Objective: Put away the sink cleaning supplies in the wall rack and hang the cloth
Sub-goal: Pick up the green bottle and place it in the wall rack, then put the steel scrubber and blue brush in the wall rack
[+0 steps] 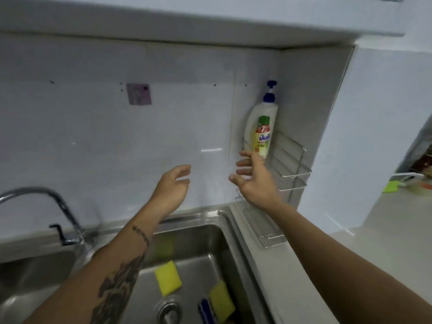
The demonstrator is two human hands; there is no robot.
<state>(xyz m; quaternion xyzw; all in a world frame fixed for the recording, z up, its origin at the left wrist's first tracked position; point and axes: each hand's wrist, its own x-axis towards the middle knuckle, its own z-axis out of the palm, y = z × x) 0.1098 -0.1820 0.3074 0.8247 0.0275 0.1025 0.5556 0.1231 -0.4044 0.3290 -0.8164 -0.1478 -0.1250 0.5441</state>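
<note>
Our left hand (171,187) and right hand (253,177) hover empty, fingers spread, near the soap bottle (260,127) standing in the wall rack (291,160).

A white tiled wall (98,127) fills the upper half of the view, glossy, with a small bright reflection near the centre. A few dark screw holes dot it at about 11 o'clock. Above, a pale overhang (187,17) runs across 12 o'clock, casting soft shadow beneath. At 3 o'clock a white pillar (364,127) juts forward, and a light countertop (350,260) spreads toward 4 o'clock. A chrome tap (46,202) curves at 9 o'clock. The steel sink basin (210,244) sits at 6 o'clock. Light is even and cool.
</note>
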